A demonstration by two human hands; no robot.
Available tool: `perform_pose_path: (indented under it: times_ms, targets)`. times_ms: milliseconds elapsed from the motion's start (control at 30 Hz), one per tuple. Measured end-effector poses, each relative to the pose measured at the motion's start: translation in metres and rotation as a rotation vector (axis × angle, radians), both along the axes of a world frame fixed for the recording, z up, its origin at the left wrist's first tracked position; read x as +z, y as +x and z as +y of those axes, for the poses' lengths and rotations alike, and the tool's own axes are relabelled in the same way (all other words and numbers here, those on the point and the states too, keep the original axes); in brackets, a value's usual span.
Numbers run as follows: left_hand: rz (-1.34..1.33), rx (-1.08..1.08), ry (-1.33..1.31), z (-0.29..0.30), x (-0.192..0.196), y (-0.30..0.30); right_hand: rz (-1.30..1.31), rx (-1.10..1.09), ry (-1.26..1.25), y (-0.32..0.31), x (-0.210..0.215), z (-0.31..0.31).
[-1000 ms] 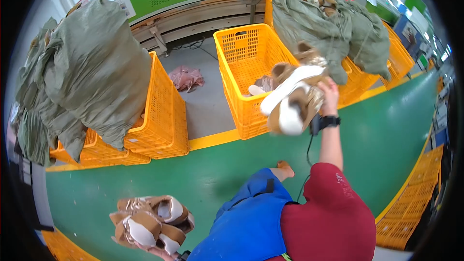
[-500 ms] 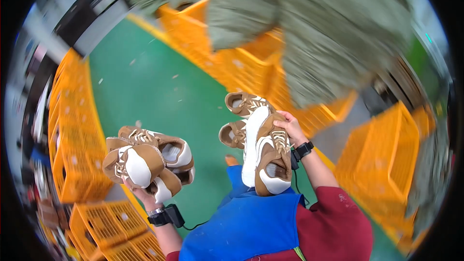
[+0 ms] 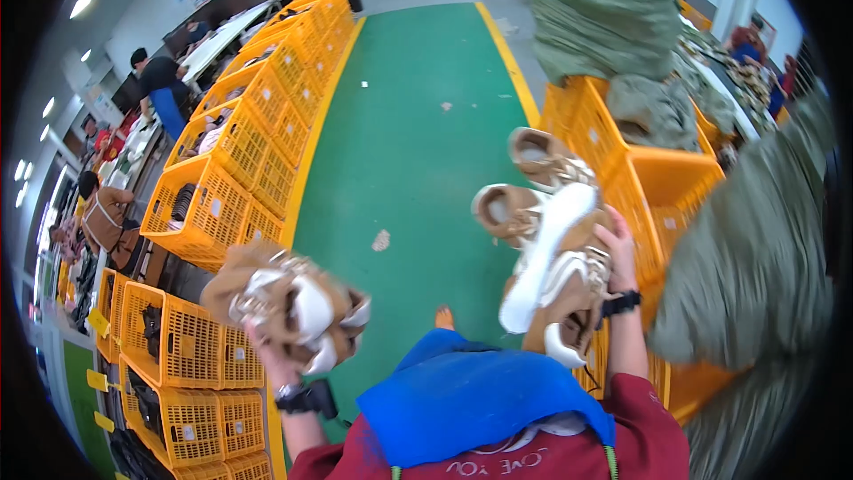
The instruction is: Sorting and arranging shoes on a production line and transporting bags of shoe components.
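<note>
My left hand (image 3: 274, 357) grips a cluster of brown and white sneakers (image 3: 311, 307) from below, held out to the left of my body. Motion blurs this cluster, and most of the fingers are hidden behind it. On the other side my right hand (image 3: 619, 249) is closed round more sneakers of the same kind (image 3: 569, 289), with its fingers at their right side. One of these shows its white sole (image 3: 549, 249). Two others stick out to the far left of it, their openings facing up. Both bunches hang in the air over the walkway.
The green walkway (image 3: 409, 142) runs ahead between yellow lines. Stacked orange crates (image 3: 267, 151) line its left side, with people at benches beyond. More orange crates (image 3: 626, 204) stand close on the right, beside large grey-green sacks (image 3: 604, 13).
The view has swung round to look along the walkway. Both hands still hold their sneakers; the right bunch is now nearer the right-hand crates.
</note>
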State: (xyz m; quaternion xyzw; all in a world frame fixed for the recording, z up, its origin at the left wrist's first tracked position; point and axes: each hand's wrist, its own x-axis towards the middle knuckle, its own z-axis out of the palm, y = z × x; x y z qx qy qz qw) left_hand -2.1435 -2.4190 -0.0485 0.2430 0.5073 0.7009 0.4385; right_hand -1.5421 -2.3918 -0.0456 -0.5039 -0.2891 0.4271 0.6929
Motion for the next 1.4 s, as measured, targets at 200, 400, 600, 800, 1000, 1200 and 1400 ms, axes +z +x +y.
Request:
perform_pose_path:
  times_ms: [200, 400, 600, 800, 1000, 1200, 1400]
  targets:
    - [-0.336, -0.498, 0.101, 0.218, 0.053, 0.102, 0.088, -0.366, 0.111, -0.011, 0.009, -0.004]
    - [-0.180, -0.572, 0.094, 0.409, 0.070, 0.200, -0.091, -0.400, 0.126, 0.006, 0.022, 0.153]
    - [-0.238, -0.564, 0.175, 0.563, 0.059, 0.290, -0.010, -0.006, 0.149, 0.059, 0.030, 0.417]
    - [-0.312, -0.516, 0.283, 0.724, 0.014, 0.344, -0.151, 0.285, 0.175, 0.087, 0.012, 0.699]
    - [-0.379, -0.565, 0.370, 0.930, -0.001, 0.400, -0.109, 0.189, 0.128, 0.126, -0.025, 0.933]
    - [-0.688, -0.620, 0.203, 1.085, 0.045, 0.457, -0.006, -0.188, 0.119, 0.231, -0.048, 1.057]
    - [-0.299, -0.678, 0.375, 1.276, 0.001, 0.593, -0.230, -0.555, 0.055, 0.397, -0.065, 1.126]
